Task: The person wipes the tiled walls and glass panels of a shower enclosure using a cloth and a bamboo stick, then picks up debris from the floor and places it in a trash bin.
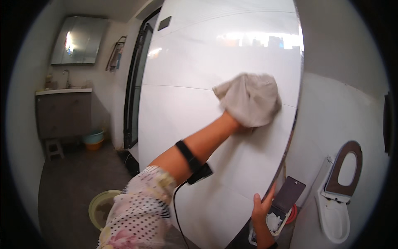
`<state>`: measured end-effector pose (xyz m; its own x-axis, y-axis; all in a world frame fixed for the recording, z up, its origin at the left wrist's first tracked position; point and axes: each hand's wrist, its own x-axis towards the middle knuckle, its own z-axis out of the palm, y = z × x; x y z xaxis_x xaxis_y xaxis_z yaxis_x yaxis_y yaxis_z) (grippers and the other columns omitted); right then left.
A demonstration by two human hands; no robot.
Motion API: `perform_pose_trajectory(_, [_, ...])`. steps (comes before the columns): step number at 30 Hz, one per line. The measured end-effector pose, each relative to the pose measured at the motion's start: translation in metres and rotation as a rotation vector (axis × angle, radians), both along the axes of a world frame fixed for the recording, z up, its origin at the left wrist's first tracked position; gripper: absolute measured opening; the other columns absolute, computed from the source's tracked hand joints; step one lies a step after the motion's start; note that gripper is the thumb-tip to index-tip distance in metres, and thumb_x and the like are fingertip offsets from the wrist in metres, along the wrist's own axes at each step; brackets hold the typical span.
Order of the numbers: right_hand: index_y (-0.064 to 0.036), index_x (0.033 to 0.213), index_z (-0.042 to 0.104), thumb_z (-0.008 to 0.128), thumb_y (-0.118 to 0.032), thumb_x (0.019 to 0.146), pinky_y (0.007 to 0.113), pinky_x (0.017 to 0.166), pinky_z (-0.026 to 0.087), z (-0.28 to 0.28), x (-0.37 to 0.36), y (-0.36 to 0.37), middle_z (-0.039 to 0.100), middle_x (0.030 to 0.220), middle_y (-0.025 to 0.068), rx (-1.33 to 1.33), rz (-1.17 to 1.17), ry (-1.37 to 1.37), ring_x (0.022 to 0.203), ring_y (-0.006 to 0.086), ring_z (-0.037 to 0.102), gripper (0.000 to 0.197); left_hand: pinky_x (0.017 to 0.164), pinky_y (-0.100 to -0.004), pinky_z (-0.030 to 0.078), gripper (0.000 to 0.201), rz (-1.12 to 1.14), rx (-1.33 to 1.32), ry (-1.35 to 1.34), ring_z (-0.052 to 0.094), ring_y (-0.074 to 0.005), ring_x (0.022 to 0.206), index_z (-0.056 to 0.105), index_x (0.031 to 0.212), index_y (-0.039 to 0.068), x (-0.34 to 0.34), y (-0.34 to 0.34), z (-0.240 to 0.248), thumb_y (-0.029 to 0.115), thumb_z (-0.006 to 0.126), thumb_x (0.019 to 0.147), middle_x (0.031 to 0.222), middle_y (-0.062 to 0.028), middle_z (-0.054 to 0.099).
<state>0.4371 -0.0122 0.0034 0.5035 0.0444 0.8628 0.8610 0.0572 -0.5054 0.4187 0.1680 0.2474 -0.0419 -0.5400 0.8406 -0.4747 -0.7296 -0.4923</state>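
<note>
My left hand (pixel 234 121) reaches up across a glossy white tiled wall (pixel 186 112) and holds a beige cloth (pixel 253 97) against it. The cloth drapes over the hand and hides its fingers; its outline is a little blurred. On the left forearm is a black strap (pixel 188 155) with a small black device (pixel 200 173) and a thin cable hanging down. Low at the right, my right hand (pixel 262 209) is at the wall's right edge, its thumb and fingers apart and holding nothing; some fingers are partly hidden by that edge.
A toilet (pixel 333 216) with its seat raised stands at the right, near a bin with a dark lid (pixel 289 194). A pale yellow bucket (pixel 96 209) is on the floor at lower left. Farther back are a sink cabinet (pixel 64 114), a stool (pixel 54 148), basins (pixel 93 139) and a dark-framed doorway (pixel 137 83).
</note>
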Motion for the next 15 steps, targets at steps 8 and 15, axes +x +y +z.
perform_pose_trajectory(8, [0.0040, 0.143, 0.010, 0.049, -0.011, 0.083, 0.039, 0.109, 0.018, -0.009, 0.007, 0.006, 0.021, 0.145, 0.0226, 0.012, -0.026, -0.025, 0.133, 0.0313, 0.025, 0.073, 0.095, -0.0410, 0.041, 0.043, -0.059, -0.602, -0.116, 0.051, -0.0372, 0.111, 0.048, 0.124, 0.000, 0.031, 0.042, 0.033, 0.020, 0.050, 0.085, 0.121, -0.0218, 0.053])
perform_pose_trajectory(15, [0.0047, 0.143, 0.010, 0.049, -0.013, 0.082, 0.039, 0.109, 0.017, -0.009, 0.008, -0.001, 0.021, 0.145, 0.0231, 0.033, 0.012, 0.059, 0.133, 0.0311, 0.025, 0.074, 0.109, -0.0546, 0.011, 0.070, -0.229, 0.105, 0.028, 0.019, -0.0478, 0.132, 0.027, 0.142, 0.009, 0.000, -0.053, -0.039, 0.024, 0.056, 0.080, 0.144, -0.0237, 0.025])
